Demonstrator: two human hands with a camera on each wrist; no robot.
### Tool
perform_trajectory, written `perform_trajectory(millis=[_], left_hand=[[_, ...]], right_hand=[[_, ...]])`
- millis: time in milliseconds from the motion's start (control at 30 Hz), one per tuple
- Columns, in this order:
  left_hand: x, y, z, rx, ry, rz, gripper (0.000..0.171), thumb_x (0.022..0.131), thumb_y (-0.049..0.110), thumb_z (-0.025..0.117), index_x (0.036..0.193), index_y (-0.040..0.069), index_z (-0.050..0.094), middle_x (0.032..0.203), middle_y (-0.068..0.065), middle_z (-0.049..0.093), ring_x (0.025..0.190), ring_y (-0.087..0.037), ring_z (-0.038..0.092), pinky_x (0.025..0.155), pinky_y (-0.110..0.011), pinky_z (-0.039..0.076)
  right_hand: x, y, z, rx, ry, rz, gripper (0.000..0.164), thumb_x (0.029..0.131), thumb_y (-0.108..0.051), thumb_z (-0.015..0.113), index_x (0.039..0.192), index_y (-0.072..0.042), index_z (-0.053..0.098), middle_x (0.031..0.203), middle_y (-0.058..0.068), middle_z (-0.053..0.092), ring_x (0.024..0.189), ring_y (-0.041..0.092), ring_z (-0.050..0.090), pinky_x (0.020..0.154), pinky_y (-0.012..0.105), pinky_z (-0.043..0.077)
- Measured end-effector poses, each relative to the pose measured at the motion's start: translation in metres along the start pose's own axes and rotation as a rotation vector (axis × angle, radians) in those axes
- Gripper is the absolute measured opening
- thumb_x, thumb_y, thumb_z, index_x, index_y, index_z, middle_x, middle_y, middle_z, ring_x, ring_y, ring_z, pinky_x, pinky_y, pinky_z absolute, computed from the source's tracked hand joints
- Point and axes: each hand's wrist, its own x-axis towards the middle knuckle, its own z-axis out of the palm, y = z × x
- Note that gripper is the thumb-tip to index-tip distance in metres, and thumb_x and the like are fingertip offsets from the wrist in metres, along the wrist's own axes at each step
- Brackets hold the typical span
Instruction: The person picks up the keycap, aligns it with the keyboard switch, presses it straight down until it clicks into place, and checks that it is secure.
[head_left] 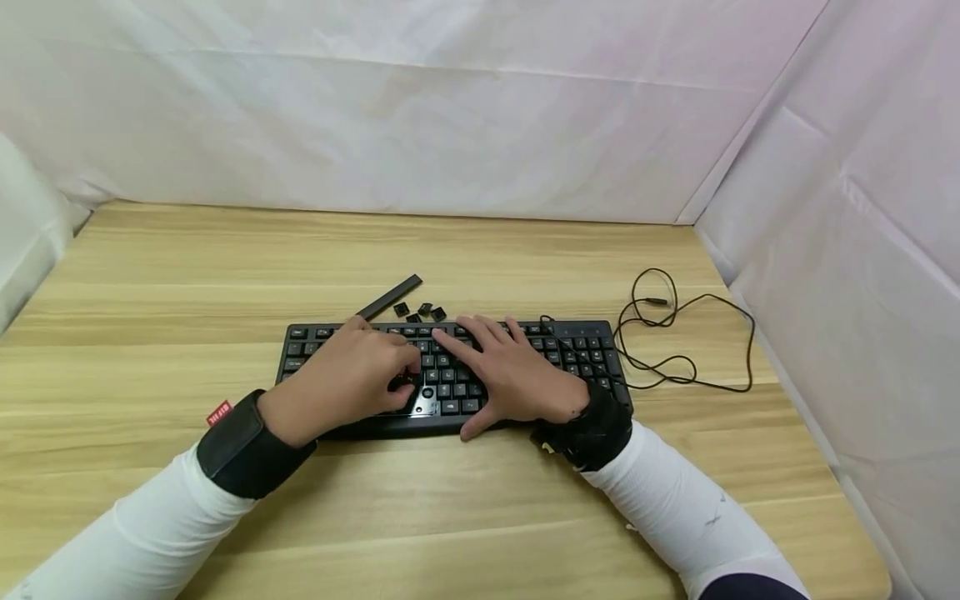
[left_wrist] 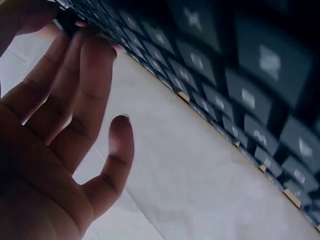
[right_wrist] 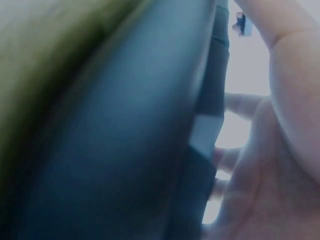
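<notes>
A black keyboard lies on the table, with a patch of bare key positions near the left fingers. My left hand is over its left half, thumb and forefinger bent toward each other. Between those fingertips, the left wrist view shows a small black keycap pinched. The other left fingers are loosely bent beside the keys. Spread wide, my right hand rests on the middle of the keyboard, its thumb at the front edge and its fingers reaching to the back row. In the right wrist view, the keyboard's front edge fills the left side.
Several loose keycaps lie behind the keyboard, next to a long black space bar. A thin black cable loops on the wooden table at right, its plug among the coils. White cloth hangs behind.
</notes>
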Motion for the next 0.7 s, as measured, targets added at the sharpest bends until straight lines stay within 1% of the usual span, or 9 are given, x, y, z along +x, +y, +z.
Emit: perform_trajectory(millis=[100,233,367,500,700], left_hand=[[-0.0006,0.0031,0.0024,-0.013,0.0,-0.014,0.009,0.072,0.024,0.073,0.077,0.017,0.07,0.076,0.005,0.065,0.062,-0.009,0.052,0.065,-0.043,0.047],[-0.0007,0.0063,0.0054,-0.039,0.002,-0.001,0.008,0.073,0.02,0.073,0.077,0.014,0.069,0.074,0.004,0.062,0.06,-0.01,0.053,0.059,-0.039,0.049],[-0.0017,0.0089,0.0057,0.0,0.017,0.009,0.01,0.073,0.022,0.074,0.076,0.014,0.068,0.071,0.003,0.062,0.059,-0.011,0.055,0.054,-0.038,0.048],[-0.0041,0.0091,0.0058,0.047,0.017,-0.001,0.014,0.071,0.026,0.075,0.076,0.014,0.068,0.071,0.002,0.064,0.058,-0.013,0.056,0.054,-0.04,0.048],[-0.0062,0.0089,0.0087,0.019,-0.013,-0.01,0.014,0.072,0.025,0.075,0.078,0.014,0.069,0.074,0.001,0.062,0.06,-0.014,0.056,0.056,-0.041,0.05]], right_hand=[[-0.0008,-0.0002,-0.0005,-0.006,0.006,0.006,0.125,0.055,-0.077,0.066,0.152,-0.021,0.013,0.153,0.017,0.018,0.136,0.032,0.015,0.104,0.066,0.019],[-0.0022,-0.0005,-0.0007,0.001,0.01,0.01,0.124,0.055,-0.077,0.066,0.152,-0.02,0.014,0.152,0.017,0.018,0.136,0.032,0.016,0.104,0.067,0.019],[-0.0016,-0.0006,-0.0018,-0.002,0.027,-0.001,0.124,0.055,-0.077,0.066,0.152,-0.02,0.015,0.152,0.018,0.019,0.135,0.033,0.016,0.103,0.067,0.02],[0.0018,-0.0003,-0.003,-0.011,0.028,-0.012,0.124,0.055,-0.078,0.065,0.152,-0.02,0.015,0.152,0.017,0.019,0.136,0.032,0.015,0.103,0.066,0.021],[0.0029,0.0002,-0.0025,-0.006,-0.001,-0.021,0.123,0.056,-0.079,0.063,0.152,-0.019,0.014,0.152,0.018,0.017,0.136,0.032,0.013,0.103,0.067,0.02]])
